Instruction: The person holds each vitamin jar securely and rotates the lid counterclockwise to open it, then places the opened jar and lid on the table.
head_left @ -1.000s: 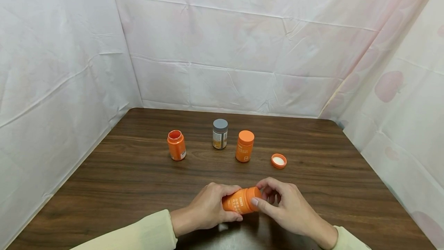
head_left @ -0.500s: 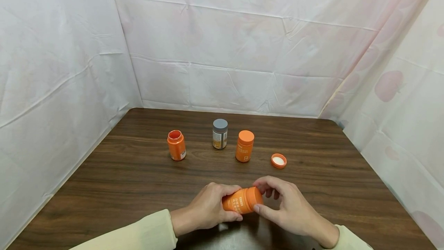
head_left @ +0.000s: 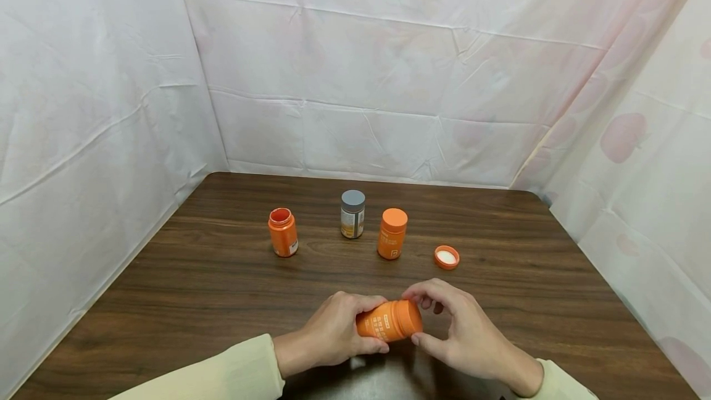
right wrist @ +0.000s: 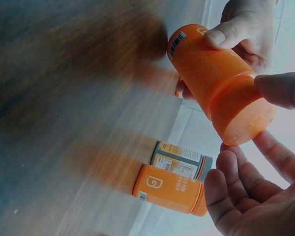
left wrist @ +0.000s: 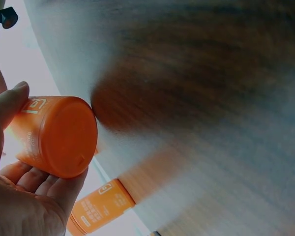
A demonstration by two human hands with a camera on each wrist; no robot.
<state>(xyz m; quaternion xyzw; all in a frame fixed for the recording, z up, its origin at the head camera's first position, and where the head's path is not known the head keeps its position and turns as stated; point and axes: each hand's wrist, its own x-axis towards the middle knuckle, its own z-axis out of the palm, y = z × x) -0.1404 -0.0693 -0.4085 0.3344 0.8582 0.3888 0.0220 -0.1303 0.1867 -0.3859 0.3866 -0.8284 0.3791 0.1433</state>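
Observation:
My left hand [head_left: 336, 331] grips the body of an orange pill bottle [head_left: 378, 324] that leans over above the table, its cap end pointing right. The bottle's round base [left wrist: 71, 137] faces the left wrist camera. My right hand [head_left: 466, 335] holds the orange cap [head_left: 410, 317] by its edge, thumb on the near side and forefinger on the far side. In the right wrist view the cap [right wrist: 243, 115] sits on the bottle's neck, and the other fingers [right wrist: 236, 187] spread below it.
Behind the hands stand an uncapped orange bottle [head_left: 284, 238], a grey-lidded jar [head_left: 352, 218] and a capped orange bottle [head_left: 391, 239]. A loose orange cap [head_left: 447, 258] lies inside-up on the right. Pale cloth walls [head_left: 355, 66] surround the dark wood table [head_left: 222, 301].
My right thumb and fingers have shifted around the cap, the thumb slightly right and down, the forefinger slightly left and up. My left hand stays in place on the bottle.

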